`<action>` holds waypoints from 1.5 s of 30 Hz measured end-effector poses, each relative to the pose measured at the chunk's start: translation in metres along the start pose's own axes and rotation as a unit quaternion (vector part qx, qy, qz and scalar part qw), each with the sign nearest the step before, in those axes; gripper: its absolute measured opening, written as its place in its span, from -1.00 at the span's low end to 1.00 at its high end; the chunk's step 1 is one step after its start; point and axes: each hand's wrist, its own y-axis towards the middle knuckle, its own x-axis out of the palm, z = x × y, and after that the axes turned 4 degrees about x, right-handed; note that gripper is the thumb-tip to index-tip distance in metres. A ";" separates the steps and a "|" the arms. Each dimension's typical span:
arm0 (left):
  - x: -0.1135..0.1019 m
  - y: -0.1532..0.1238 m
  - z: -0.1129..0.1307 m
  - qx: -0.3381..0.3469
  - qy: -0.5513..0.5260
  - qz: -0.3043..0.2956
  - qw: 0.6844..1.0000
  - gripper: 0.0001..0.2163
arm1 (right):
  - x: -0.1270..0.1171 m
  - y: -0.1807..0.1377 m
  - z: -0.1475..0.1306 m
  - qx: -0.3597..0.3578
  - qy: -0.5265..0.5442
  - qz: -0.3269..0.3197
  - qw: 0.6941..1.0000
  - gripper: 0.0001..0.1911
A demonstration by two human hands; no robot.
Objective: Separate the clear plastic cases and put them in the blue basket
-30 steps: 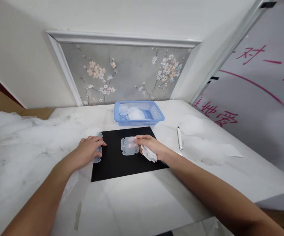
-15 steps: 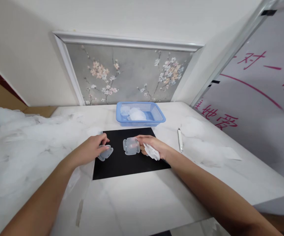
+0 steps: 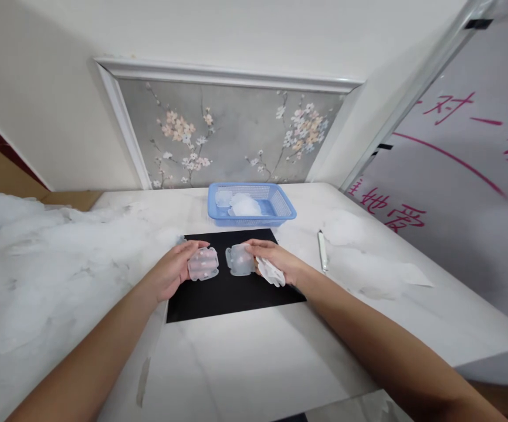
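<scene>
A black mat (image 3: 232, 290) lies on the white marble table (image 3: 254, 351). Over its far part, my left hand (image 3: 172, 271) grips a small translucent plastic case (image 3: 203, 264), held up and facing me. My right hand (image 3: 275, 262) grips a second translucent plastic case (image 3: 239, 260) by its right edge, lifted off the mat. A crumpled white cloth (image 3: 271, 272) is tucked under the same hand's fingers. The two cases are a short gap apart, side by side.
A blue plastic basket (image 3: 275, 206) with clear cases inside stands behind the mat. A white pen-like stick (image 3: 321, 249) lies to the right, beside white fluffy stuffing (image 3: 346, 225) and paper. A large heap of white stuffing (image 3: 38, 258) covers the table's left side.
My left hand picked a plastic case up from the mat's left edge and brought it right, toward the centre. My right hand lifted and tilted its case off the mat.
</scene>
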 end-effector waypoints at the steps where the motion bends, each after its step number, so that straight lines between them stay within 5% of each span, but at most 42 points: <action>1: 0.001 0.000 0.000 -0.017 -0.024 -0.004 1.000 -0.72 | 0.001 -0.001 -0.001 -0.021 -0.012 0.012 1.000 -0.59; 5: 0.004 0.002 0.001 -0.052 -0.064 -0.029 0.996 -0.61 | 0.005 -0.005 -0.004 -0.111 -0.149 0.060 0.981 -0.51; 9: 0.003 0.002 0.001 -0.052 -0.090 -0.056 0.993 -0.53 | 0.007 -0.007 -0.001 -0.292 -0.393 0.104 0.866 -0.82; 10: 0.003 0.001 0.000 -0.051 -0.097 -0.065 0.992 -0.52 | 0.009 -0.009 0.001 -0.334 -0.434 0.091 0.832 -0.93; 12: 0.004 0.000 -0.001 -0.049 -0.106 -0.082 0.990 -0.49 | 0.014 -0.012 0.003 -0.375 -0.491 0.034 0.785 -0.70; 15: 0.008 -0.003 -0.002 -0.036 -0.097 -0.107 0.989 -0.47 | 0.024 -0.017 0.006 -0.392 -0.530 -0.040 0.751 -0.62; 17: 0.010 -0.005 -0.002 -0.017 -0.049 -0.110 0.993 -0.46 | 0.029 -0.019 0.007 -0.382 -0.509 -0.043 0.770 -0.73; 20: 0.004 -0.004 -0.001 0.089 0.195 -0.058 0.975 -0.57 | 0.030 -0.019 0.006 -0.274 -0.407 0.017 0.871 -0.81; 21: -0.001 -0.002 -0.001 0.143 0.315 -0.021 0.938 -0.64 | 0.028 -0.018 0.005 -0.222 -0.362 0.035 0.905 -0.79; 23: -0.014 0.002 -0.001 0.236 0.534 0.064 0.809 -0.72 | 0.022 -0.015 0.002 -0.130 -0.279 0.042 0.951 -0.75; 25: -0.028 0.006 -0.002 0.246 0.663 0.121 0.696 -0.68 | 0.016 -0.011 -0.001 -0.074 -0.212 0.030 0.974 -0.72; 29: -0.041 0.011 -0.004 0.189 0.762 0.121 0.608 -0.61 | 0.010 -0.009 -0.008 -0.013 -0.165 0.023 0.986 -0.69; 38: -0.035 0.010 0.002 0.211 0.785 0.107 0.573 -0.73 | 0.004 -0.010 -0.011 0.018 -0.200 0.028 0.979 -0.64; 45: -0.022 0.008 -0.007 0.253 0.730 0.055 0.633 -0.76 | 0.006 -0.011 -0.010 0.002 -0.212 0.043 0.976 -0.62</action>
